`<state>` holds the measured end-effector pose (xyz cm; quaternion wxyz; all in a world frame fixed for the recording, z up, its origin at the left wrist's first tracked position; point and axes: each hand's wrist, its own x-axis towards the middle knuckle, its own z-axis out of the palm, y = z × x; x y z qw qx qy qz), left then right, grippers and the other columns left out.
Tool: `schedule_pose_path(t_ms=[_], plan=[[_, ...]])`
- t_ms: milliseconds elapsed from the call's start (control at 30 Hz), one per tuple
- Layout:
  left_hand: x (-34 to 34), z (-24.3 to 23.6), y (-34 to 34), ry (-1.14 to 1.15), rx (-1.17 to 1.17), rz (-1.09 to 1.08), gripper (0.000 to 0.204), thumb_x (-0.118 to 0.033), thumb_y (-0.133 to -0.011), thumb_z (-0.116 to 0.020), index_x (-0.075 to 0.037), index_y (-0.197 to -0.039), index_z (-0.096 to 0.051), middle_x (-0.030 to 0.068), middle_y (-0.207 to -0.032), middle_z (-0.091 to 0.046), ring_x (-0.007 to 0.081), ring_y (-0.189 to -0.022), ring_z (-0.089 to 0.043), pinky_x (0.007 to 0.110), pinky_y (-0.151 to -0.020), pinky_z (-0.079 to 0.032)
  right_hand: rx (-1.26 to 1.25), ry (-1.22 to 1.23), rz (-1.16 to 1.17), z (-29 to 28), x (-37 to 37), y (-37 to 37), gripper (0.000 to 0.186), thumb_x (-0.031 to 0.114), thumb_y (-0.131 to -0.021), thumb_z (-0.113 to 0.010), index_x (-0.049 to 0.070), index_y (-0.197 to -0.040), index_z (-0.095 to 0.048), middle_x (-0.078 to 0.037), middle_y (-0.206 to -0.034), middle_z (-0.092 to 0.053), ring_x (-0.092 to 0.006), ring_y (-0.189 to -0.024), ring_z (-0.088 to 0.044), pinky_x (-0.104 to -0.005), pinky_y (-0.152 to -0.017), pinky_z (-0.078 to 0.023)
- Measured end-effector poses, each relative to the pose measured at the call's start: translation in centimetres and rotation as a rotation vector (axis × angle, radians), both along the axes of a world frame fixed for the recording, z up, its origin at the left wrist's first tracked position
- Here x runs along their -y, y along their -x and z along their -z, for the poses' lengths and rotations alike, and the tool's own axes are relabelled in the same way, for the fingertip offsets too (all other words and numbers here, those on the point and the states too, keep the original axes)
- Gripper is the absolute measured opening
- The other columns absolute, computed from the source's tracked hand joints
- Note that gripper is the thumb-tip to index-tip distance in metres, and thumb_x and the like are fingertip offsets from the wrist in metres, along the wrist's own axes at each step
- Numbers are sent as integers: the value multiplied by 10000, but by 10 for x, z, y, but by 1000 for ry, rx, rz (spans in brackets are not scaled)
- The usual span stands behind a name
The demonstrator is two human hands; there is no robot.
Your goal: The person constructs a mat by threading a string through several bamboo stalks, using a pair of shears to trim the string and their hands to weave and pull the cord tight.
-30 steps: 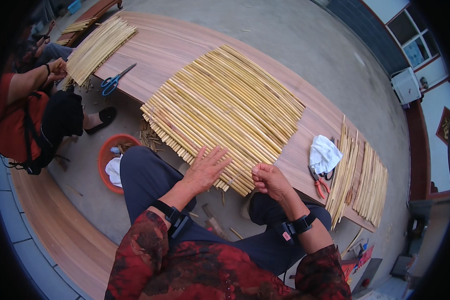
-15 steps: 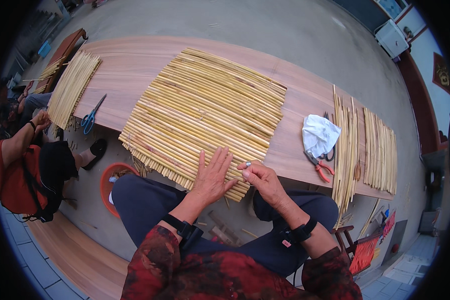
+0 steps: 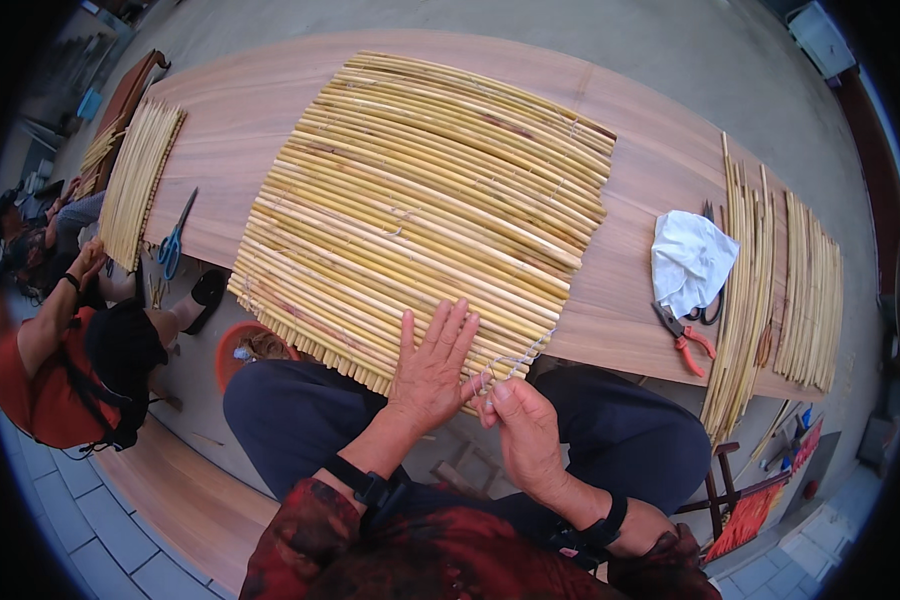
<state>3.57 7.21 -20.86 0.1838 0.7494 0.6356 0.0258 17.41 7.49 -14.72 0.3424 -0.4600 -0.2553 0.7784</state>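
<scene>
A mat of yellow reed sticks (image 3: 415, 200) lies on the wooden tabletop, its near edge by my knees. My left hand (image 3: 432, 365) rests open on the mat's lower part, fingers spread. Just right of it, my right hand (image 3: 515, 420) is closed, thumb against fingers, on a thin pale string (image 3: 520, 360) at the near edge. On the table to the right lie a white cloth (image 3: 692, 258), red-handled pliers (image 3: 688, 342) partly under it, and loose long sticks (image 3: 738, 280).
Blue-handled scissors (image 3: 173, 243) lie left near a smaller stick bundle (image 3: 142, 180). A person in red (image 3: 40, 390) sits at the left, another (image 3: 25, 235) farther back. A second stick bundle (image 3: 810, 290) is at far right, an orange basin (image 3: 232, 355) below.
My right hand has moved down toward me and turned, with the string now showing at its fingers. My left hand stays spread on the mat. The view has shifted.
</scene>
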Motion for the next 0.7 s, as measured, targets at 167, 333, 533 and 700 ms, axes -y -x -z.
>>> schedule_pose_path(t_ms=[167, 333, 533, 700], plan=[[0, -3, -1, -3, -6, -6, 701, -466, -799, -475, -76, -1339, -258, 92, -1411, -197, 234, -1312, -155, 542, -1021, -44, 20, 25, 2, -13, -1, 4, 217, 190, -909, -441, 18, -784, -487, -37, -740, -480, -106, -674, -413, -246, -687, -368], [-2, -2, -2, -22, -2, -14, 702, -468, -796, -476, -80, -1339, -259, 82, -1412, -197, 232, -1309, -164, 542, -1023, -43, 29, -96, -103, -11, -5, -1, 222, 189, -910, -442, 5, -803, -505, -36, -764, -502, -102, -686, -440, -242, -686, -382], [0, -11, 5, -79, 180, -24, 600, -329, -806, -532, -82, -1305, -311, 100, -1388, -238, 243, -1298, -195, 510, -1032, -83, 423, -586, -417, -32, -38, -18, 182, 131, -856, -497, -17, -758, -538, -114, -682, -515, -201, -649, -505, -278, -627, -404], [44, -24, 27, -83, 669, -242, 372, -159, -778, -602, -30, -1106, -484, 123, -1129, -484, 271, -1102, -437, 400, -926, -341, 1321, -1047, -440, -67, -58, -60, 70, 117, -803, -558, 50, -810, -539, -120, -839, -522, -325, -718, -547, -407, -594, -434]])
